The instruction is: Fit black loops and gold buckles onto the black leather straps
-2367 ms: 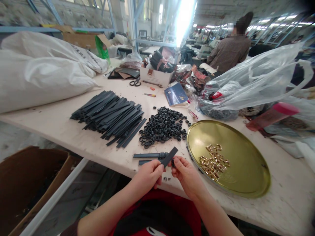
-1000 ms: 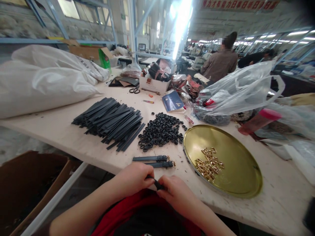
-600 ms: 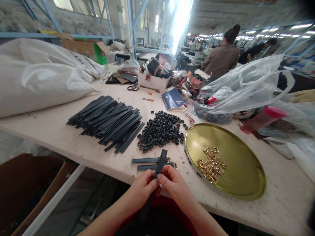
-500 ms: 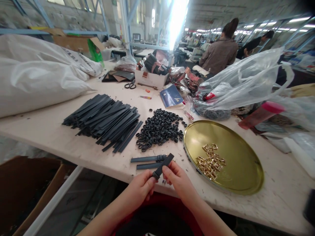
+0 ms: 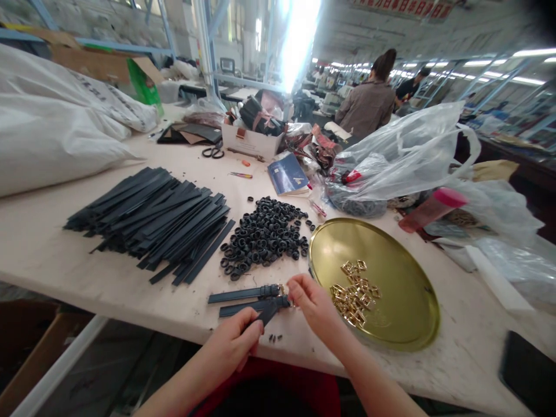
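Note:
My left hand is closed around a black strap, thumb on top, near the table's front edge. The strap points up and right, crossing a finished-looking strap beneath it. My right hand is at the buckle end of the straps, thumb and fingers pinched together; what they grip is mostly hidden, with a glint of gold metal beside the fingertips. Another black strap with a loop and gold buckle lies just behind. Small black loops are heaped beyond, and gold buckles sit to the right.
A gold tray bears the buckles. Flat black strips are piled at left. Behind lie a blue booklet, scissors, a white box and plastic bags. A phone-like dark slab lies at right.
My left hand has moved left and down with the strap. My right hand has let go of the strap's upper part and pinches near the buckle end. The view has shifted right.

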The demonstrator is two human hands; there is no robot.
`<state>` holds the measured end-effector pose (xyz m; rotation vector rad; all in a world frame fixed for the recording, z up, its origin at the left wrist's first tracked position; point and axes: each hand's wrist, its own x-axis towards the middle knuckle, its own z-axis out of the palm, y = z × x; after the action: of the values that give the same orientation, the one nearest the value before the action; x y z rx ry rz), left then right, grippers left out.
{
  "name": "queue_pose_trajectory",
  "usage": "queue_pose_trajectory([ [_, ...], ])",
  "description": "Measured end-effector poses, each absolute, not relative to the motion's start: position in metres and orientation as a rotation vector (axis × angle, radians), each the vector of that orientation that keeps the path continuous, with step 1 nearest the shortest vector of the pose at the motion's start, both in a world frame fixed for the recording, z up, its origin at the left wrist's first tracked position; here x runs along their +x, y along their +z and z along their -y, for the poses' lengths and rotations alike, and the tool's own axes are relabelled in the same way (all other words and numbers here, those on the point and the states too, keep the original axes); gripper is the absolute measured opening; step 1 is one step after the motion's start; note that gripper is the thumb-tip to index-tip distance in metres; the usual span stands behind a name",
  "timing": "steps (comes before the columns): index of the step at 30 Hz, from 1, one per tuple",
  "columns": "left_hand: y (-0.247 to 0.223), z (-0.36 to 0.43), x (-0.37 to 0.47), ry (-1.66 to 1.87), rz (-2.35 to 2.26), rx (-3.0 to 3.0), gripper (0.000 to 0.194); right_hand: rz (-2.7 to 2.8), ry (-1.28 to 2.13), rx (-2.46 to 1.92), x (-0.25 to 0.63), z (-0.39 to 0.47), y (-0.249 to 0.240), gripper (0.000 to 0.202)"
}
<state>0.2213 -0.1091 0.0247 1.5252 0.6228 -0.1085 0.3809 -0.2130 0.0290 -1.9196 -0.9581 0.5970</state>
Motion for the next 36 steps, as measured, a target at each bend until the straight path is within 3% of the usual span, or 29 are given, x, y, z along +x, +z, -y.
queue_pose_trajectory([
  [3,0.026,0.106,0.226,-0.070,-0.674,1.477,0.028,1.052,0.094,-2.340,0.438,0.208,0.031,0.019],
  [9,0.024,0.105,0.229,-0.062,-0.724,1.413,0.029,0.975,-0.095,-2.574,0.511,0.222,0.031,0.022],
  [17,0.018,0.116,0.228,-0.113,-0.696,1.494,0.032,0.961,0.102,-2.832,0.520,0.278,0.032,0.020],
  [28,0.027,0.135,0.213,-0.046,-0.702,1.573,0.029,1.157,0.222,-2.836,0.496,0.256,0.028,0.011],
  [33,0.022,0.143,0.211,-0.060,-0.675,1.553,0.030,1.067,0.208,-2.858,0.488,0.248,0.026,0.025],
  [36,0.025,0.145,0.212,-0.060,-0.655,1.573,0.029,0.990,0.165,-2.858,0.484,0.238,0.027,0.020],
])
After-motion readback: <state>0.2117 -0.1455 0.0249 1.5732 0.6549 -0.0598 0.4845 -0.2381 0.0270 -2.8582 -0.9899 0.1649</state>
